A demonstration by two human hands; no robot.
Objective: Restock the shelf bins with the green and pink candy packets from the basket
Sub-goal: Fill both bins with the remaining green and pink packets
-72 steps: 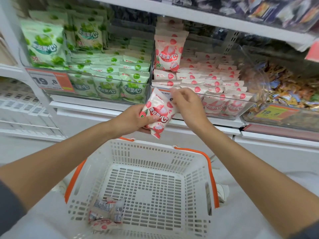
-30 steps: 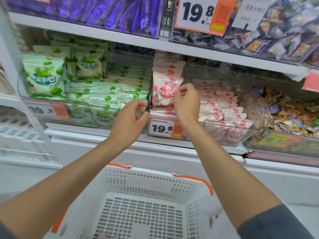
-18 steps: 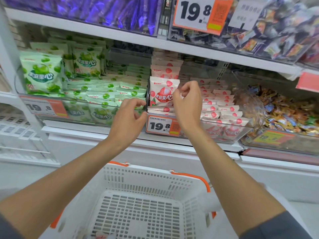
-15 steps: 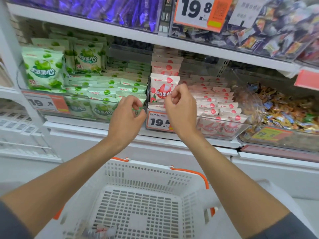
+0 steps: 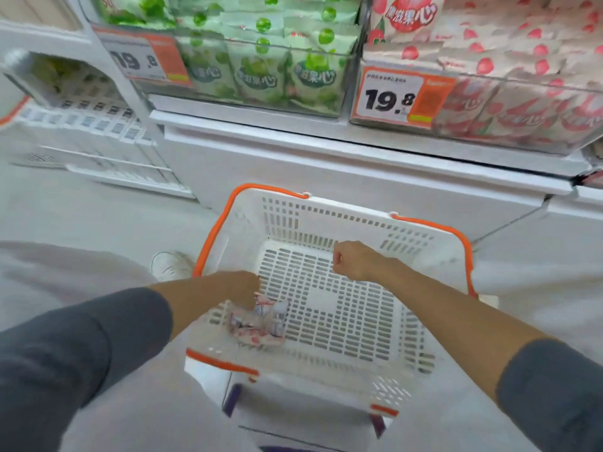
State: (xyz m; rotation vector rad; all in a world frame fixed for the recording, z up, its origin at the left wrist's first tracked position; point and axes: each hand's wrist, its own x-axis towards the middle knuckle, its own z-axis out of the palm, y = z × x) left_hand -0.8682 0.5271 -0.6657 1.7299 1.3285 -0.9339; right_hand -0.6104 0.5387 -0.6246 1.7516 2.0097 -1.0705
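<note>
1. Now the left grip (image 5: 243, 288) meets the pink packets (image 5: 257, 321) in the basket's (image 5: 346, 213) near-left corner; its hold is unclear.
2. The right grip (image 5: 354, 261), fisted and empty, hangs over the basket's middle.
3. Overlapping packets could slip from a shallow pinch.

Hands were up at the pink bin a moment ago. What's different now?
Both hands have dropped from the shelf into the basket, leaving the upright pink packet in the pink bin. The left hand now touches the leftover packets in its near-left corner; grip unclear. The right hand hovers curled and empty. The basket and green bin stayed put.
</note>
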